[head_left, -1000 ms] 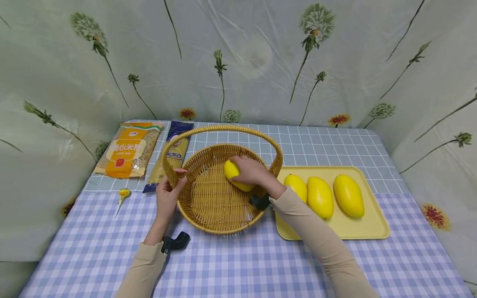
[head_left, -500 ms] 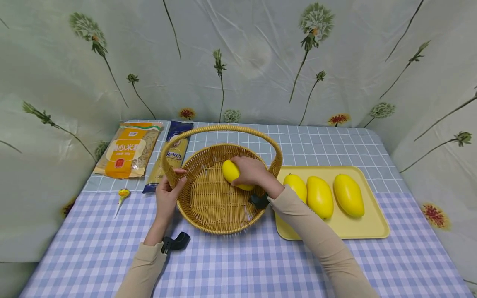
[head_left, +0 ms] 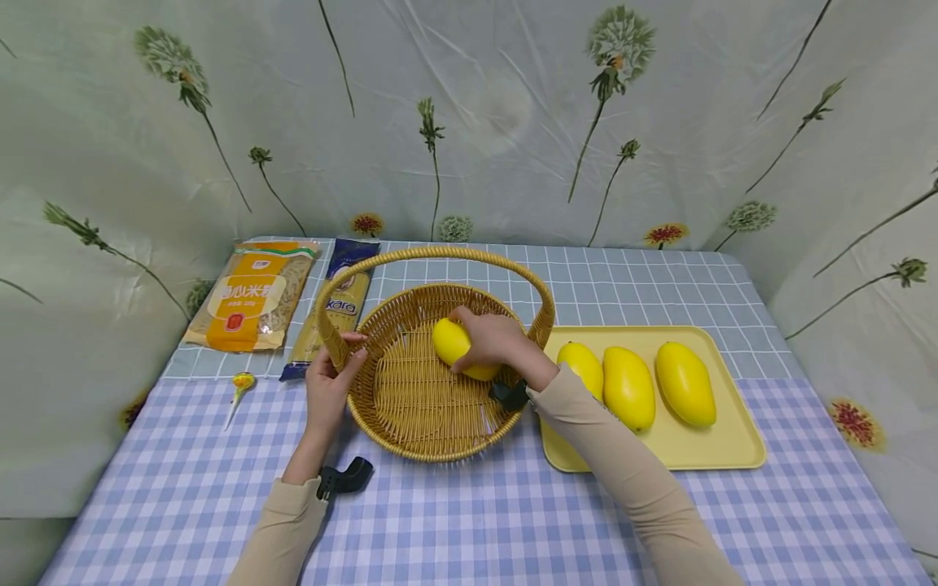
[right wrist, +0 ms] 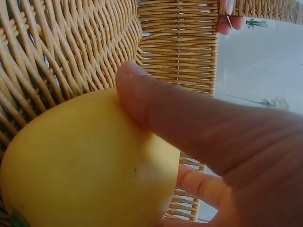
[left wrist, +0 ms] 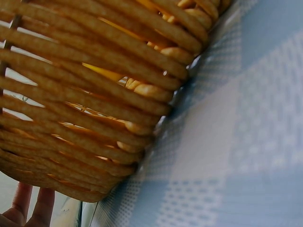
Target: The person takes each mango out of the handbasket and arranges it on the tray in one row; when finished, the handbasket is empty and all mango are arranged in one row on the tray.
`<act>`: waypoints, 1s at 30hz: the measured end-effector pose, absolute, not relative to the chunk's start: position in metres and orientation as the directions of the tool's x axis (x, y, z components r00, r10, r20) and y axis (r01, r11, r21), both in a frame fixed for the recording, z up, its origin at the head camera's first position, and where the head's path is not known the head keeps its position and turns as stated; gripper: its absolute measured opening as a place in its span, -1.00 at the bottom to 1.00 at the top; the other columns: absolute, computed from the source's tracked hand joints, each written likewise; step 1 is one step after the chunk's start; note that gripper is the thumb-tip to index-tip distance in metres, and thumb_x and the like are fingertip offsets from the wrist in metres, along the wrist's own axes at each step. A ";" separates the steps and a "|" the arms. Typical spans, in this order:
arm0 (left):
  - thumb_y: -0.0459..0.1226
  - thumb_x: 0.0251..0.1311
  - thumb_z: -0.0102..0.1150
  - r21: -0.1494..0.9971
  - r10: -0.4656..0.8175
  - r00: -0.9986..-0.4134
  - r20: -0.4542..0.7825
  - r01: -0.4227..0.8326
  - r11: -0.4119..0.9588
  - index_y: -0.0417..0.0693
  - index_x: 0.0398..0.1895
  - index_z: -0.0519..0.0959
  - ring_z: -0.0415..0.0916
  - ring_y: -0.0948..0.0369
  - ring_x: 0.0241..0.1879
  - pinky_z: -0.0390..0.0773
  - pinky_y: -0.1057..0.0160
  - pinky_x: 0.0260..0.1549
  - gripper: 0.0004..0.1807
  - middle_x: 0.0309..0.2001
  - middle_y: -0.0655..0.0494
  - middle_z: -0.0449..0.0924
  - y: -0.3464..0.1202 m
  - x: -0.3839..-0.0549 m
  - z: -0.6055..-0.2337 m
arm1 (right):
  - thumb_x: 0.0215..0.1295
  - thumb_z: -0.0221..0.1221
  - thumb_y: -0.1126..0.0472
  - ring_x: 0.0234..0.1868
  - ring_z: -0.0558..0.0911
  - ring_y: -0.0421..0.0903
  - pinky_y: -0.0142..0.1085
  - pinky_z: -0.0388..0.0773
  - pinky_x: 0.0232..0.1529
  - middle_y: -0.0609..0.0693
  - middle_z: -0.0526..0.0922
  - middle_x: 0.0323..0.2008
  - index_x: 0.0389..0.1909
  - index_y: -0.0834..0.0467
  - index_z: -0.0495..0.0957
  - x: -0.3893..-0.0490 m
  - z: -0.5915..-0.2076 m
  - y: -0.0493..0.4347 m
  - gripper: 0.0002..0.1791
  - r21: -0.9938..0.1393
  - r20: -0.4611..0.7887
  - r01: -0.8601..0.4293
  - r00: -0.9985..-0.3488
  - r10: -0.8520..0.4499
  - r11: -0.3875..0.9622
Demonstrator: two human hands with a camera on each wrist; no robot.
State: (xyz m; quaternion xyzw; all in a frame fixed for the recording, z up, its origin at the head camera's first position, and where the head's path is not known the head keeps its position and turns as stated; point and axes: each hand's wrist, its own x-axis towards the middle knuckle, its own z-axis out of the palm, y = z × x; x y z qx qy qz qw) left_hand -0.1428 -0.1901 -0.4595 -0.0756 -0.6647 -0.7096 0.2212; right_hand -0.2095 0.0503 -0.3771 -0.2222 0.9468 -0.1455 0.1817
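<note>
A round wicker basket (head_left: 418, 407) with a tall arched handle stands in the middle of the table. At its left rim, by the foot of the handle, my left hand (head_left: 328, 391) grips it, the thumb lying over the inner side. Inside the basket, toward the right wall, my right hand (head_left: 493, 335) holds a yellow mango (head_left: 449, 340). The right wrist view shows the thumb (right wrist: 156, 97) pressed on the mango (right wrist: 85, 161) and the fingers on its far side. In the left wrist view, fingertips (left wrist: 42, 208) show beyond the basket's woven wall (left wrist: 80, 113).
Right of the basket, a yellow tray (head_left: 721, 443) carries three mangoes (head_left: 628, 389). An orange-and-clear food bag (head_left: 252, 295) and a pasta packet (head_left: 348, 297) lie at the back left. A lollipop (head_left: 240, 391) is in front of them.
The mango in the right hand has shifted slightly left and turned a little, with its left end lower. The right hand has edged left with it. My left hand stays at the rim.
</note>
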 end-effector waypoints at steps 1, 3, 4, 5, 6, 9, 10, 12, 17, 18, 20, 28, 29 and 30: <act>-0.54 0.20 0.12 0.910 -0.212 -0.891 0.401 0.414 -0.016 -0.50 -0.06 0.46 0.48 0.18 -0.03 0.40 0.33 -0.06 -0.75 -0.10 -0.16 0.56 -0.190 -0.143 -0.459 | -0.04 0.43 -0.10 -0.22 0.55 -0.02 -0.18 0.40 -0.28 0.08 0.60 -0.08 0.28 -0.02 0.24 -0.209 -0.377 0.050 -0.14 -0.356 -0.279 -0.372 -0.834 -0.477 0.857; -0.54 0.21 0.12 0.912 -0.211 -0.892 0.399 0.411 -0.012 -0.51 -0.06 0.45 0.47 0.19 -0.02 0.40 0.34 -0.06 -0.75 -0.09 -0.20 0.55 -0.190 -0.143 -0.459 | -0.05 0.42 -0.12 -0.23 0.55 -0.03 -0.18 0.39 -0.29 0.06 0.60 -0.08 0.27 -0.02 0.23 -0.209 -0.377 0.050 -0.13 -0.352 -0.277 -0.378 -0.832 -0.481 0.856; -0.54 0.21 0.12 0.912 -0.213 -0.893 0.397 0.409 -0.012 -0.51 -0.06 0.45 0.47 0.19 -0.02 0.40 0.34 -0.06 -0.75 -0.09 -0.21 0.55 -0.190 -0.143 -0.459 | -0.05 0.42 -0.13 -0.23 0.55 -0.04 -0.18 0.39 -0.30 0.06 0.61 -0.08 0.26 -0.02 0.23 -0.209 -0.377 0.050 -0.13 -0.349 -0.278 -0.380 -0.831 -0.482 0.857; -0.54 0.21 0.12 0.913 -0.214 -0.894 0.395 0.407 -0.014 -0.51 -0.06 0.45 0.47 0.19 -0.03 0.40 0.34 -0.06 -0.75 -0.09 -0.22 0.54 -0.190 -0.143 -0.459 | -0.06 0.42 -0.13 -0.24 0.55 -0.04 -0.19 0.39 -0.31 0.05 0.61 -0.09 0.26 -0.02 0.23 -0.209 -0.377 0.050 -0.13 -0.347 -0.278 -0.382 -0.830 -0.483 0.857; -0.56 0.20 0.11 0.916 -0.216 -0.896 0.389 0.402 -0.015 -0.52 -0.06 0.44 0.47 0.20 -0.03 0.40 0.35 -0.06 -0.75 -0.08 -0.24 0.54 -0.190 -0.142 -0.459 | -0.06 0.42 -0.14 -0.24 0.55 -0.05 -0.19 0.38 -0.31 0.04 0.61 -0.08 0.25 -0.02 0.23 -0.209 -0.378 0.050 -0.13 -0.345 -0.279 -0.383 -0.830 -0.483 0.857; -0.58 0.20 0.09 0.920 -0.219 -0.899 0.380 0.392 -0.013 -0.56 -0.06 0.43 0.47 0.21 -0.04 0.40 0.35 -0.08 -0.75 -0.08 -0.34 0.50 -0.188 -0.140 -0.453 | -0.06 0.42 -0.16 -0.24 0.55 -0.06 -0.20 0.37 -0.33 0.04 0.61 -0.06 0.26 -0.03 0.21 -0.209 -0.379 0.049 -0.12 -0.338 -0.287 -0.382 -0.829 -0.480 0.860; -0.58 0.19 0.09 0.921 -0.220 -0.899 0.378 0.390 -0.013 -0.57 -0.06 0.42 0.47 0.21 -0.04 0.40 0.35 -0.08 -0.74 -0.08 -0.37 0.48 -0.188 -0.140 -0.453 | -0.06 0.42 -0.16 -0.25 0.55 -0.06 -0.20 0.37 -0.33 0.04 0.61 -0.06 0.27 -0.03 0.20 -0.209 -0.379 0.049 -0.11 -0.335 -0.289 -0.381 -0.829 -0.479 0.862; -0.58 0.19 0.09 0.921 -0.220 -0.899 0.379 0.390 -0.006 -0.57 -0.06 0.42 0.47 0.21 -0.04 0.40 0.35 -0.08 -0.75 -0.07 -0.37 0.48 -0.188 -0.140 -0.453 | -0.07 0.42 -0.17 -0.26 0.55 -0.07 -0.20 0.37 -0.34 0.04 0.60 -0.06 0.28 -0.03 0.19 -0.209 -0.380 0.049 -0.09 -0.333 -0.295 -0.380 -0.827 -0.478 0.863; -0.54 0.20 0.12 0.918 -0.222 -0.896 0.384 0.397 -0.014 -0.52 -0.07 0.45 0.47 0.17 -0.04 0.41 0.33 -0.09 -0.75 -0.10 -0.22 0.54 -0.190 -0.142 -0.460 | -0.08 0.42 -0.17 -0.30 0.54 -0.08 -0.20 0.38 -0.37 0.05 0.59 -0.09 0.28 -0.02 0.19 -0.209 -0.381 0.048 -0.08 -0.338 -0.300 -0.383 -0.822 -0.484 0.860; -0.54 0.20 0.12 0.918 -0.223 -0.896 0.384 0.397 -0.017 -0.52 -0.07 0.45 0.47 0.16 -0.04 0.41 0.33 -0.09 -0.75 -0.10 -0.20 0.55 -0.190 -0.142 -0.460 | -0.08 0.42 -0.17 -0.31 0.54 -0.08 -0.21 0.38 -0.37 0.05 0.58 -0.09 0.27 -0.02 0.19 -0.209 -0.380 0.048 -0.08 -0.338 -0.301 -0.383 -0.821 -0.485 0.859; -0.54 0.20 0.13 0.917 -0.224 -0.896 0.384 0.399 -0.025 -0.52 -0.07 0.45 0.47 0.15 -0.04 0.41 0.32 -0.10 -0.75 -0.11 -0.18 0.55 -0.189 -0.142 -0.459 | -0.08 0.42 -0.18 -0.31 0.54 -0.09 -0.20 0.39 -0.37 0.05 0.58 -0.09 0.27 -0.02 0.19 -0.209 -0.380 0.048 -0.08 -0.336 -0.304 -0.386 -0.819 -0.487 0.859; -0.55 0.20 0.11 0.913 -0.221 -0.893 0.391 0.407 -0.028 -0.52 -0.07 0.46 0.48 0.16 -0.05 0.41 0.34 -0.11 -0.76 -0.11 -0.16 0.57 -0.189 -0.142 -0.458 | -0.07 0.41 -0.19 -0.30 0.54 -0.09 -0.21 0.39 -0.37 0.05 0.58 -0.09 0.28 -0.02 0.19 -0.209 -0.379 0.048 -0.08 -0.349 -0.300 -0.391 -0.814 -0.497 0.851; -0.55 0.20 0.12 0.913 -0.221 -0.894 0.390 0.406 -0.029 -0.51 -0.07 0.46 0.48 0.16 -0.05 0.41 0.34 -0.10 -0.76 -0.11 -0.15 0.57 -0.189 -0.142 -0.459 | -0.07 0.41 -0.19 -0.30 0.54 -0.10 -0.21 0.39 -0.36 0.04 0.58 -0.09 0.28 -0.02 0.19 -0.209 -0.380 0.049 -0.08 -0.353 -0.297 -0.393 -0.814 -0.500 0.849; -0.55 0.20 0.12 0.913 -0.222 -0.894 0.390 0.406 -0.029 -0.51 -0.07 0.46 0.48 0.15 -0.05 0.41 0.34 -0.10 -0.76 -0.11 -0.14 0.57 -0.189 -0.142 -0.459 | -0.06 0.41 -0.19 -0.29 0.54 -0.10 -0.22 0.39 -0.36 0.04 0.58 -0.08 0.29 -0.03 0.19 -0.209 -0.380 0.049 -0.08 -0.358 -0.293 -0.393 -0.814 -0.501 0.847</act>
